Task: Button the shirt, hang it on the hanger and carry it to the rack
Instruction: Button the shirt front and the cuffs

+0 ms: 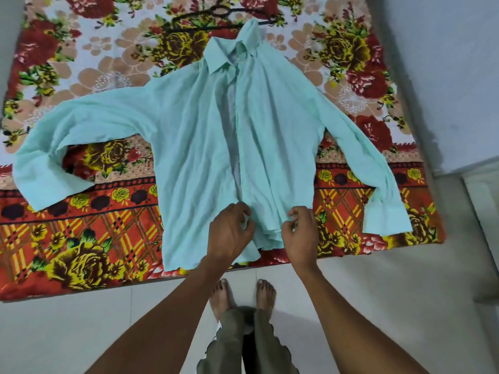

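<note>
Nearest, bare feet [243, 295] on the pale floor [378, 306] at the bed's edge. Both hands at the shirt's lower hem. Left hand [231, 233]: fingers curled, pinching the edge of one front panel near the bottom of the placket. Right hand [299, 233]: fingers curled, pinching the other panel's hem just beside it. Neither hand holds anything but cloth.

Step in hand, by my reading: starting the buttoning at the bottom. To do it well: line the two front edges up level at the hem first, so the first button meets its own hole; then work upward, smoothing each span flat before the next. No button discernible at this resolution.

Shirt [205, 147]: mint green, long-sleeved, lying face up on the floral blanket [94, 233] covering the bed, sleeves spread to either side, front open in a narrow gap, fabric creased, collar farthest away.

Beyond the collar: dark hanger [216, 14], lying flat, partly under the collar. Rack not in view.
</note>
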